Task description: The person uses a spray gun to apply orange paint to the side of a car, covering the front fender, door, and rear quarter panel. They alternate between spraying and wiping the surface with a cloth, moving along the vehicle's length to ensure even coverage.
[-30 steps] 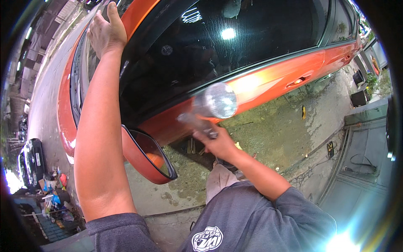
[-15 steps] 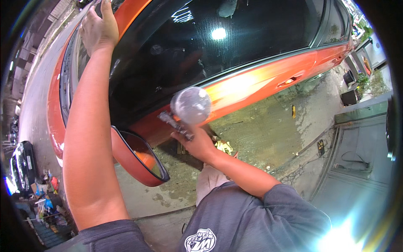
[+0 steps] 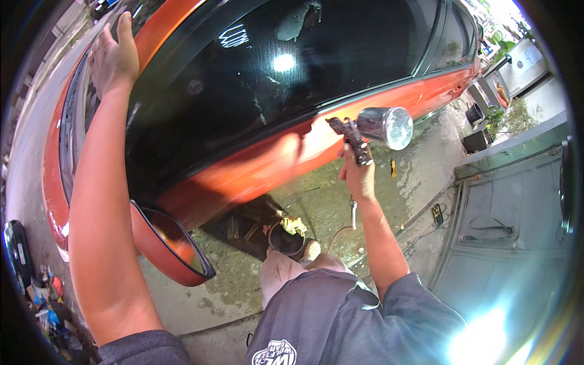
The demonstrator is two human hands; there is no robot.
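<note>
Along the side of an orange car (image 3: 365,108), my right hand (image 3: 360,173) grips a black spray gun (image 3: 354,139) with a clear cylindrical cup (image 3: 396,129) on it. The gun's head is close to the door panel below the side window; whether it touches is hard to tell. A thin hose (image 3: 338,233) with a metal fitting hangs below that hand. My left arm reaches forward, and my left hand (image 3: 115,64) rests with fingers outstretched by the windshield and front pillar. Beneath that forearm is the orange side mirror (image 3: 159,246).
By my feet stands a dark bucket (image 3: 286,246) with a yellow cloth (image 3: 294,226) on its rim. A grey metal gate (image 3: 505,219) is at the right. Small clutter (image 3: 52,304) lies at the lower left, and potted plants (image 3: 496,118) stand farther back at the right.
My right hand has carried the spray gun rightward along the door, and its cup now points to the right. My left hand stays by the windshield while the view has shifted slightly.
</note>
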